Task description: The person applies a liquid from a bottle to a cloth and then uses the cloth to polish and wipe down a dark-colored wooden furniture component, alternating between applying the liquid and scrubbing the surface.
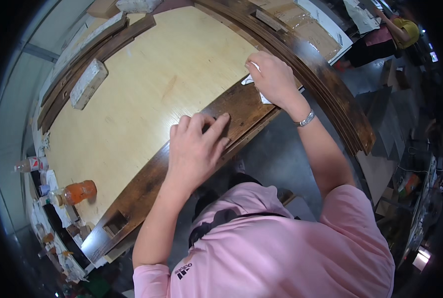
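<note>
A long dark brown wooden board [149, 181] lies along the near edge of the pale tabletop, running from lower left to upper right. My left hand [194, 149] bears down on its middle, fingers bent against the board and thumb pointing away to the right. Near the board's right end, my right hand [273, 82] is closed around a crumpled white cloth [265, 98] pressed to the surface. Only the cloth's edges show; the palm hides the rest. A dark rectangular cutout [116, 222] sits near the board's left end.
Stacked dark boards [325, 94] curve along the right side. A whitish block [89, 83] and more brown strips [102, 49] lie at the left. An orange bottle [80, 192] lies near a clear bottle [31, 164]. Another person [395, 35] is at the far right.
</note>
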Demonstrator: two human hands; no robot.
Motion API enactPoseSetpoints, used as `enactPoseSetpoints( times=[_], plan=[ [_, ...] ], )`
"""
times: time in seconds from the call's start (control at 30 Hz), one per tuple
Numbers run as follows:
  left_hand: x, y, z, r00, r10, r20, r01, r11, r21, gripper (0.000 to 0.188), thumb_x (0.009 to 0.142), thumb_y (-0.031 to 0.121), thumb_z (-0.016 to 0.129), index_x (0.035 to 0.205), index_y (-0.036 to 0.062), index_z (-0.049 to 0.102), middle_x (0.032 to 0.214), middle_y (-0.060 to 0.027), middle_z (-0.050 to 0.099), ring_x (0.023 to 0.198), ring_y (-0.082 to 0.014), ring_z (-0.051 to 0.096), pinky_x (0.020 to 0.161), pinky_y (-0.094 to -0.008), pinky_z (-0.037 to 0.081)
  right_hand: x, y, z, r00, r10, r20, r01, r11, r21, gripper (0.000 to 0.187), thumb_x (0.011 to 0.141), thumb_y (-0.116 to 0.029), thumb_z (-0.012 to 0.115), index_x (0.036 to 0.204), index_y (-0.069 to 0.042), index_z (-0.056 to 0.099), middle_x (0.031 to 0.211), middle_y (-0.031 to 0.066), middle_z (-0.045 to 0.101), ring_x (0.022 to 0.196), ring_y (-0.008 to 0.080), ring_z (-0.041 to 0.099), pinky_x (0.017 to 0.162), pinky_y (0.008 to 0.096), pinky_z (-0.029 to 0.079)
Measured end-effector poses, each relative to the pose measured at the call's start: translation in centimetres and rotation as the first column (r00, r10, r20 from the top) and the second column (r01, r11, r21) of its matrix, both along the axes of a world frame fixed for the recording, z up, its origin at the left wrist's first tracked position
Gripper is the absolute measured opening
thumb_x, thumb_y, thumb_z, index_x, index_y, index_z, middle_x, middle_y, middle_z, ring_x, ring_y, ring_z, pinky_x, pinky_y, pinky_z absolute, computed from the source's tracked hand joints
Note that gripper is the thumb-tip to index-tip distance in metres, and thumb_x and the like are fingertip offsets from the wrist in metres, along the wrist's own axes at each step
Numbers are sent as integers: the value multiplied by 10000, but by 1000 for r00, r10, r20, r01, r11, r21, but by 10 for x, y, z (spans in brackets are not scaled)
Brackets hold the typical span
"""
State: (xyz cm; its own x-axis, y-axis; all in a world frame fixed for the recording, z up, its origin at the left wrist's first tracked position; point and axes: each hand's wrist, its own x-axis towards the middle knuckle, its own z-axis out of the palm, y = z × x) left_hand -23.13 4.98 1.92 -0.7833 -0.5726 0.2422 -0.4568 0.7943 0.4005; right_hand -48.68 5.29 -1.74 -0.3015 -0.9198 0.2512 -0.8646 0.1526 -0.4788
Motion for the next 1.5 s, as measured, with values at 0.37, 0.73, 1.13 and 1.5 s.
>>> enactPoseSetpoints(
  times=[0.37,0.73,1.13,1.5],
  plan=[
    [11,-11,-17,988,15,-156,-20,999,-29,214,790,-25,663,970,86,695,939,-84,620,887,-305,582,768,-412,455,3,-4,-2,995,90,49,-81,985,-152,227,960,-205,503,924,-43,658,984,170,671,961,388,630,822,488,494],
    [62,55,18,690,399,-604,-331,916,226,911,736,214,847,1500,21,390,1451,-269,434,1292,-434,501,1072,-446,432,173,39,47,7,583,812,-453,726,-517,678,990,-362,600,1495,28,373,1513,199,443,1404,285,420,1182,382,283],
    [276,100,-2,646,761,-51,-745,615,-261,301,775,81,692,1072,115,727,1195,-118,625,1032,-314,596,929,-425,456,262,30,28,542,825,-162,-813,563,148,1011,606,-421,900,1398,36,468,1317,198,543,1198,346,515,1078,462,391],
    [307,111,-24,555,800,-228,-828,505,-241,244,793,119,661,1020,147,744,1092,-69,662,1046,-266,584,898,-388,425,277,38,30,590,785,-186,-777,615,135,900,588,-276,869,1359,-4,492,1301,168,555,1215,353,506,1088,449,398]
  ],
)
